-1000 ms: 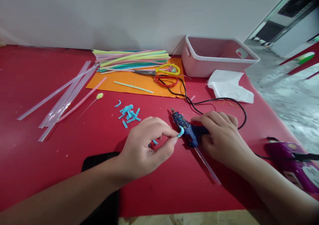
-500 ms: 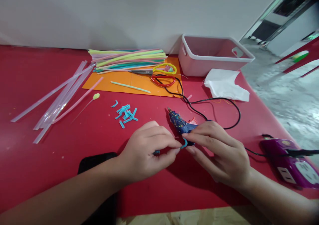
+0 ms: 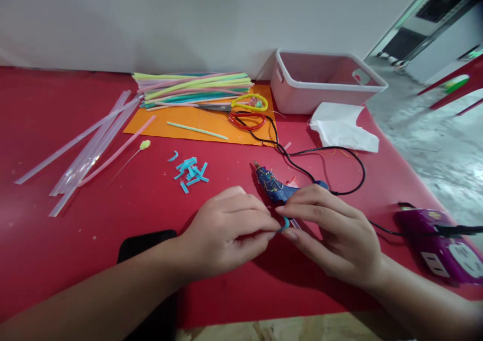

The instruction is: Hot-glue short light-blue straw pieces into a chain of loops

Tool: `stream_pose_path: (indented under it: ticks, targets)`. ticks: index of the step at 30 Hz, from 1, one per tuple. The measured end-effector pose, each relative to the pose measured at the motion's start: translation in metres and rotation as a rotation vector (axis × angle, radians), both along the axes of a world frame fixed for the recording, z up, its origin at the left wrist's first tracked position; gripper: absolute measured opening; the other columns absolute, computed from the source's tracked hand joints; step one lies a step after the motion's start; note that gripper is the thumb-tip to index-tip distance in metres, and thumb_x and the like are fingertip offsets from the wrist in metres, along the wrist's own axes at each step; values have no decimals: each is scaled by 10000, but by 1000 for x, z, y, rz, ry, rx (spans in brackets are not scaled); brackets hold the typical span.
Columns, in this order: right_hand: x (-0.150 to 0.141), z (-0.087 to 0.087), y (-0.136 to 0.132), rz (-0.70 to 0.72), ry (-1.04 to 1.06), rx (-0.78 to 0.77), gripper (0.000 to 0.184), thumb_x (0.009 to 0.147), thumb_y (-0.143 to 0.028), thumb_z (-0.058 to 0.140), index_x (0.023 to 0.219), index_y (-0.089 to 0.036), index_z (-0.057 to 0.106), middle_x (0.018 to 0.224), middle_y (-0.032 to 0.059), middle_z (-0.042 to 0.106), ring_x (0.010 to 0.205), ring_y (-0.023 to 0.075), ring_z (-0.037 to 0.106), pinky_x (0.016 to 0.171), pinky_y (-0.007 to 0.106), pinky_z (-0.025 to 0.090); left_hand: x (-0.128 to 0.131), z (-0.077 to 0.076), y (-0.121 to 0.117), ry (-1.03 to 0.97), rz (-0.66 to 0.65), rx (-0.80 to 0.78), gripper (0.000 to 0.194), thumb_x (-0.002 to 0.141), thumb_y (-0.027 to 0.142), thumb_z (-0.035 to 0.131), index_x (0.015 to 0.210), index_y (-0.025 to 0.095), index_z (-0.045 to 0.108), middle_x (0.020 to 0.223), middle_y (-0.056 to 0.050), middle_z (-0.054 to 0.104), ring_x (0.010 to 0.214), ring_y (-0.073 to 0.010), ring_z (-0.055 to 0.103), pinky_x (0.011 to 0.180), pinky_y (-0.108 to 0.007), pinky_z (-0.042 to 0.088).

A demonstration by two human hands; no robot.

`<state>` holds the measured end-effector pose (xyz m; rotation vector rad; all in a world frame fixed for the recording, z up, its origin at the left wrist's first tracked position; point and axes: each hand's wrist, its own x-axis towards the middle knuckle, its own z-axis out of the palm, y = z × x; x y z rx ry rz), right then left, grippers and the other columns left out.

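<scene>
- Curved blue piece: held above the red table, between the two hands, near the rear of the glue gun.
- Left hand: thumb and forefinger pinched together; one end of the blue piece is gripped at their tips.
- Right hand: thumb and forefinger parted a little, one on each side of the free end; whether contact is made cannot be told.
- Glue gun: laid on the table just beyond the right hand, nozzle pointed away and to the left; the body is speckled, and part of it is hidden by the fingers.
- Cut blue pieces: heaped loosely beyond the left hand.
- Purple socket block: placed at the right; a small gold emblem is borne on its top, too small to be read.
- Scissors: rested on the orange sheet, with one yellow and one red handle loop, beside a bundle of coloured stems.
- Clear sticks: laid in a loose pile at the left.
- Pink bin: stood at the back, with a white sheet placed before it.
- Black flat object: partly covered by the left forearm.
</scene>
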<state>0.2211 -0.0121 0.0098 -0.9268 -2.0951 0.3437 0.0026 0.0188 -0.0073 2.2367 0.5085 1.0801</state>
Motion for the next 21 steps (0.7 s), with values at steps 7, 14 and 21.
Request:
stream_pose_path:
  ticks: [7,14,21]
  targets:
    - [3,3,1,101,122,-288,126,854,-186,721,975,-214,700,822,22,730,741,126,702,665,229,586,-6,-2,0,42,-12,-38,233,907,48,565,993,202,716,972,-73,755,813,-156,638,772,-273,500]
    - [4,2,0,205,276,-615,66,839,-213,745,812,-195,688,734,2,675,668,102,639,604,206,547,-3,1,-2,19,-58,-77,206,907,48,567,1011,182,683,969,-80,744,828,-156,634,793,-285,492]
    - [5,3,-2,243,331,-855,107,847,-273,740,805,-180,709,756,14,664,671,94,611,605,200,515,1,7,-4,-49,-209,-155,66,861,121,660,924,138,661,851,-93,728,782,-161,647,772,-278,519]
